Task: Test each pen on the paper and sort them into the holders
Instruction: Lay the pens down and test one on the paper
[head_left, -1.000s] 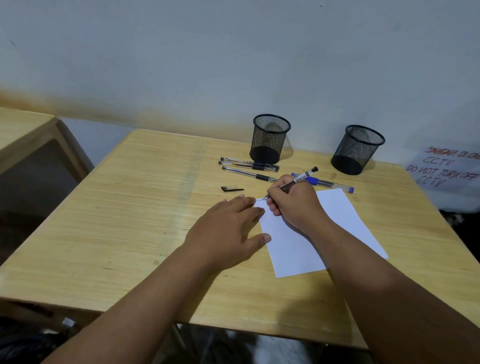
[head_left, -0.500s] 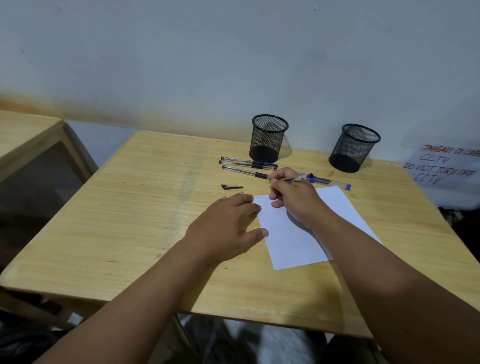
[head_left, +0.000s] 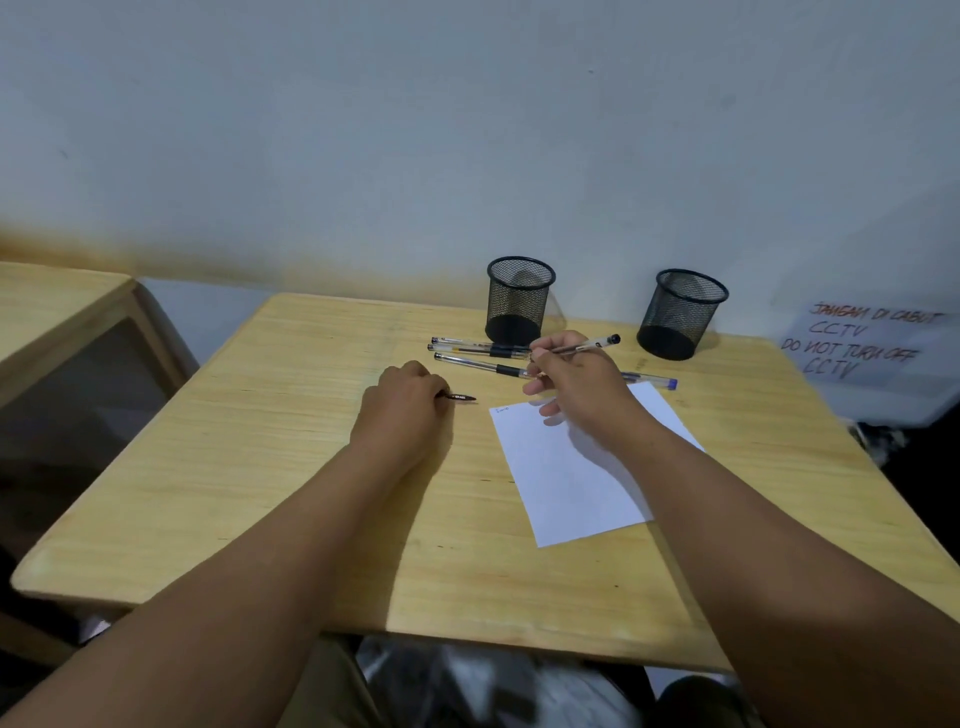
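Note:
My right hand (head_left: 576, 387) holds a clear pen with a black end (head_left: 589, 345) lifted above the top of the white paper (head_left: 576, 478). A small ink mark sits at the paper's top left corner. My left hand (head_left: 402, 402) is on the table left of the paper and pinches the black pen cap (head_left: 461, 398). Three clear black-grip pens (head_left: 483, 353) lie in front of the left mesh holder (head_left: 519, 300). A blue-capped pen (head_left: 652, 381) lies behind the paper. The right mesh holder (head_left: 680, 313) stands at the back right. Both holders look empty.
The wooden table (head_left: 291, 467) backs onto a pale wall. A second wooden table (head_left: 57, 306) stands at the left. A handwritten CCTV notice (head_left: 857, 338) is on the wall at the right, beyond the table's edge.
My right hand lifted the pen off the paper and raised it toward the back. My left hand left the paper's edge, moved left and took hold of the black cap.

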